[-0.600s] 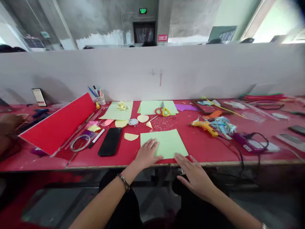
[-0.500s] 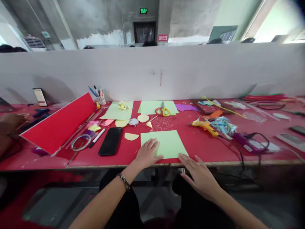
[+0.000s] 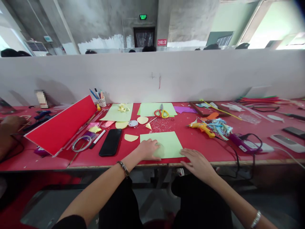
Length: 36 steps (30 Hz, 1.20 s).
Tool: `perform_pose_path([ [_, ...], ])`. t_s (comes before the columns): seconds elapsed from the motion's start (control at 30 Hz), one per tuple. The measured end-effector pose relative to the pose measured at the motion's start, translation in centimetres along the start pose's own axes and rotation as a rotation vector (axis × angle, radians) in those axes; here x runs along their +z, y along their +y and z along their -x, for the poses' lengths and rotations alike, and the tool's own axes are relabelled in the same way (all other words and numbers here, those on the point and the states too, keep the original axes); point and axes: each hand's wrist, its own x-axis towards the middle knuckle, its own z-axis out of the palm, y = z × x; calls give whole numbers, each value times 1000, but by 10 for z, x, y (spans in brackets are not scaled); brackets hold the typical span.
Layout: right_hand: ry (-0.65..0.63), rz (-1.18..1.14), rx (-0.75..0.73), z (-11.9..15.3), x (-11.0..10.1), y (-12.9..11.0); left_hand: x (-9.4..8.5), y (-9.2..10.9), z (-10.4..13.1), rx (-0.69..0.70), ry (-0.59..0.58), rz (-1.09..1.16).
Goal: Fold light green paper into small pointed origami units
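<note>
A pale green sheet of paper [image 3: 170, 144] lies flat at the front of the red table. My left hand [image 3: 149, 149] rests on its left part, fingers slightly bent and thumb apart. At the sheet's lower right corner, the fingertips of my right hand [image 3: 197, 162] touch the edge, with the fingers stretched out. Neither hand grips anything. Just left of the sheet is a cream paper cutout [image 3: 131, 137], and farther left a black phone [image 3: 111, 142]. Beyond the sheet, scissors with red and yellow handles [image 3: 162, 113] lie on more green paper [image 3: 147, 108].
A yellow glue gun [image 3: 202, 128] and a purple power strip [image 3: 245, 143] with cables lie to the right. On the left, a red board [image 3: 64, 125] leans beside a tape roll [image 3: 81, 143] and a marker [image 3: 97, 139]. Another person's hand [image 3: 10, 127] shows at far left.
The view has shifted slightly. My left hand's fingers have bent more on the sheet, and my right hand has moved slightly up along the sheet's right corner.
</note>
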Motion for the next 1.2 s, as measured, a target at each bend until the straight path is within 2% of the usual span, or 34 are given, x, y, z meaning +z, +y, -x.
perform_pose_path([
  [0.13,27,-9,-107,-28,0,-6,-20,7,-10,77,9,-72],
  [0.2,20,21,-138,-44,-10,-5,-33,8,-11,68,50,-112],
  [0.27,42,45,-148,-60,-31,-4,-51,6,-12,56,102,-144],
  [0.33,124,63,-113,-77,-60,-6,-74,5,-14,14,178,-178],
  [0.37,123,82,-92,-84,-75,-8,-87,4,-15,-3,218,-193],
  [0.47,112,48,-85,-103,-113,-19,-119,5,-19,48,450,-307],
  [0.53,146,-54,-148,-111,-127,-27,-131,5,-18,55,524,-364],
  [0.6,122,-212,-224,-112,-133,-35,-134,4,-13,85,565,-404],
  [0.7,26,-405,-289,-105,-133,-43,-130,2,0,167,644,-448],
  [0.83,-40,-463,-279,-88,-133,-46,-123,-1,23,233,732,-492],
  [0.9,-79,-468,-258,-79,-133,-42,-118,-9,39,223,712,-488],
  [0.97,-120,-471,-257,-70,-133,-34,-112,-23,60,207,616,-469],
  [1.03,-134,-458,-264,-63,-132,-24,-106,-40,82,145,516,-451],
  [1.1,-114,-428,-260,-56,-131,-18,-105,-52,102,-31,493,-397],
  [1.17,-94,-392,-261,-51,-130,-19,-110,-51,113,-265,560,-255],
  [1.2,-88,-369,-283,-50,-129,-23,-115,-45,113,-345,628,-174],
])
